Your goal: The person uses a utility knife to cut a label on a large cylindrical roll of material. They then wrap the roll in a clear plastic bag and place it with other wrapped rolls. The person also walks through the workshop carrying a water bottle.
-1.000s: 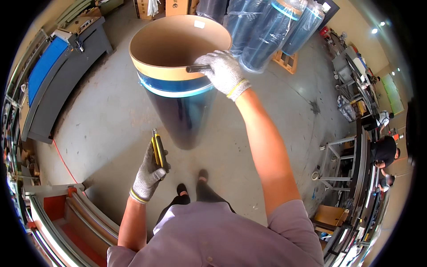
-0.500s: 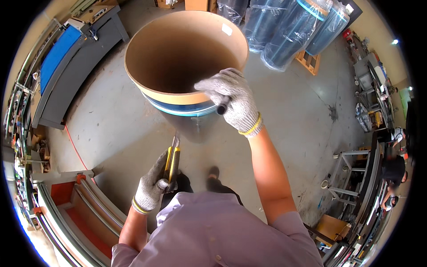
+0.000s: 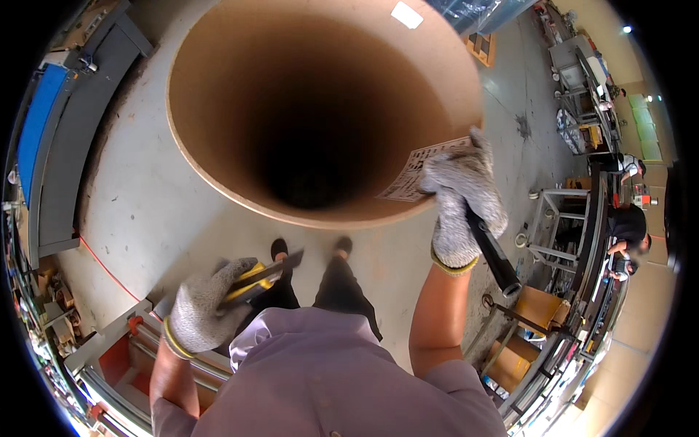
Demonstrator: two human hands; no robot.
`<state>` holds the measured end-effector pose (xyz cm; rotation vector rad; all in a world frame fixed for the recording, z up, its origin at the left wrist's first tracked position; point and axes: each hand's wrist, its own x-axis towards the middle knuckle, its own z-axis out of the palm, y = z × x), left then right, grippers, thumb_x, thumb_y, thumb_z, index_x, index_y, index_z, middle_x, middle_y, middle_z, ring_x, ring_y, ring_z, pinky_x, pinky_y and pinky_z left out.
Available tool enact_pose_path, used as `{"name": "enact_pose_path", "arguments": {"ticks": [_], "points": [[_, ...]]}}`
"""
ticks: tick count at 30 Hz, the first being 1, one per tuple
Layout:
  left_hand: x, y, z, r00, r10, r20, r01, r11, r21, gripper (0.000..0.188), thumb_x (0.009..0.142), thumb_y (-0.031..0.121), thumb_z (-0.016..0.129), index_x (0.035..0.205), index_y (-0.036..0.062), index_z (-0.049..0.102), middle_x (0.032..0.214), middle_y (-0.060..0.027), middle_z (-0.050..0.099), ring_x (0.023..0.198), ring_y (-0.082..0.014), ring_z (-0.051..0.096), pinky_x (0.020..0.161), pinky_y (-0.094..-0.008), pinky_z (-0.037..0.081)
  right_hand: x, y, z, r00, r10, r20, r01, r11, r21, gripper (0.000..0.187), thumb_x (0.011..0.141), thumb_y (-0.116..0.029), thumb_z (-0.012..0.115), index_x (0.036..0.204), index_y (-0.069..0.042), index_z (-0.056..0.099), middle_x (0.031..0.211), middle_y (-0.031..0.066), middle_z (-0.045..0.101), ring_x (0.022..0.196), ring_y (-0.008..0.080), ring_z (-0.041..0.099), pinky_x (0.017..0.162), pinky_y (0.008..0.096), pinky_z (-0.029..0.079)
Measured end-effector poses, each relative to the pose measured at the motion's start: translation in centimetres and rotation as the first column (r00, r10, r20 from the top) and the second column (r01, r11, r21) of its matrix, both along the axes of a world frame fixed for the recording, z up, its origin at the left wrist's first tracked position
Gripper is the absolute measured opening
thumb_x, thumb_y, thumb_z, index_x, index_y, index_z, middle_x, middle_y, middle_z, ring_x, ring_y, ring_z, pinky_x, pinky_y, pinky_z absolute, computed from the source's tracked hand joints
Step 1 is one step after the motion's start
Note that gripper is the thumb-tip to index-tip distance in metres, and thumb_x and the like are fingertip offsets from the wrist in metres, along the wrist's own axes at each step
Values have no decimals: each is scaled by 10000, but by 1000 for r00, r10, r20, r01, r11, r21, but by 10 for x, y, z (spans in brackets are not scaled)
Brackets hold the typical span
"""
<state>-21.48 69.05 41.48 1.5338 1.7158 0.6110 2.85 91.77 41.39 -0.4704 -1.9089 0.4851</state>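
Observation:
A large brown cardboard tube (image 3: 218,191) stands in front of me, its round mouth facing up and its inside dark. My right hand (image 3: 466,200), in a grey knit glove, is at the tube's right near rim, closed around a black cylindrical handle (image 3: 495,255); what is at its other end is hidden. Beside those fingers, a printed white label (image 3: 411,175) lies on the inner wall. Lower left, my gloved left hand (image 3: 211,302) is closed on a yellow-and-black utility knife (image 3: 251,280), its blade pointing right and blurred.
A white sticker (image 3: 406,14) is on the tube's far inner wall. At left stands a grey bench with a blue top (image 3: 42,135); a roller machine (image 3: 116,357) is at lower left. A wheeled metal frame (image 3: 561,218) and cardboard boxes (image 3: 510,357) stand right. People (image 3: 628,229) work beyond.
The tube's mouth appears much larger and nearer, and its inner label now shows. My right hand has moved right, with more of the black handle visible; my left has swung left, tilting the knife rightward.

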Motion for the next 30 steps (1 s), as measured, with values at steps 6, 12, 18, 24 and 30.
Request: {"name": "enact_pose_path", "arguments": {"ticks": [6,12,18,24,30], "points": [[-30,34,9,950,-177,-258,191,981,31,439,670,145,749,1081,23,653,850,-142,644,725,-342,635,643,-380,511,-7,-3,-3,994,-85,-63,85,996,-2,124,753,-181,720,715,-63,718,637,41,659,705,216,667,1042,504,354],[-14,45,14,918,-122,-377,161,984,73,381,681,272,749,999,71,695,946,-117,678,791,-343,647,700,-407,513,3,7,4,995,8,103,-14,998,65,144,853,-162,599,810,-32,641,624,104,641,684,274,640,982,545,391],[-4,53,9,901,-96,-423,156,982,109,345,653,212,767,961,73,699,948,-114,681,831,-350,652,720,-413,515,24,25,-6,995,15,103,-25,995,96,216,912,-221,564,920,-17,632,661,144,643,678,299,626,885,539,460],[13,41,21,871,23,-491,60,986,153,348,610,181,789,926,66,698,912,-111,688,813,-326,665,707,-394,526,18,37,-5,990,91,109,-103,988,115,247,930,-247,544,948,-12,620,654,158,633,645,296,609,836,551,490],[27,44,32,825,2,-565,40,997,61,314,621,172,797,901,69,701,859,-105,692,767,-300,672,688,-378,539,21,31,-21,996,29,-82,-32,999,-42,169,883,-175,535,917,-27,608,627,167,621,650,317,611,836,560,490]]}}
